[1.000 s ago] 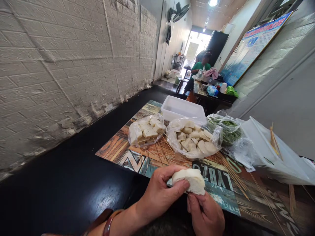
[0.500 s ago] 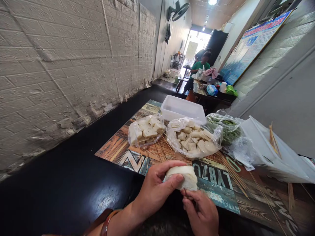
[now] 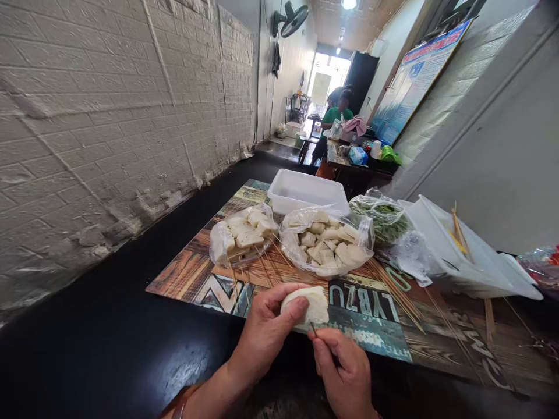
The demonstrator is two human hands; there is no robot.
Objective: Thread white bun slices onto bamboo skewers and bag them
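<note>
Between the thumb and fingers of my left hand (image 3: 268, 323) is a thick white slice, like steamed bun (image 3: 318, 305). My right hand (image 3: 345, 366), just below and to the right, pinches a thin skewer (image 3: 313, 329) whose tip meets the slice's lower edge. How deep the tip sits cannot be seen. Beyond my hands, an open plastic bag (image 3: 283, 247) holds many cut white pieces (image 3: 323, 247). To its left, another bag holds larger white slices (image 3: 244, 233), with several skewers (image 3: 236, 291) sticking out toward me.
Behind the bags stands a white plastic tub (image 3: 305, 205). At the right are bagged greens (image 3: 384, 224), a tilted white box (image 3: 441, 247) and loose skewers (image 3: 404, 302) on the patterned tabletop (image 3: 179, 273). A person in green (image 3: 334, 114) sits farther back.
The view has turned a little to the right. My right hand is slightly lower relative to the slice, and more of the skewer shows between them.
</note>
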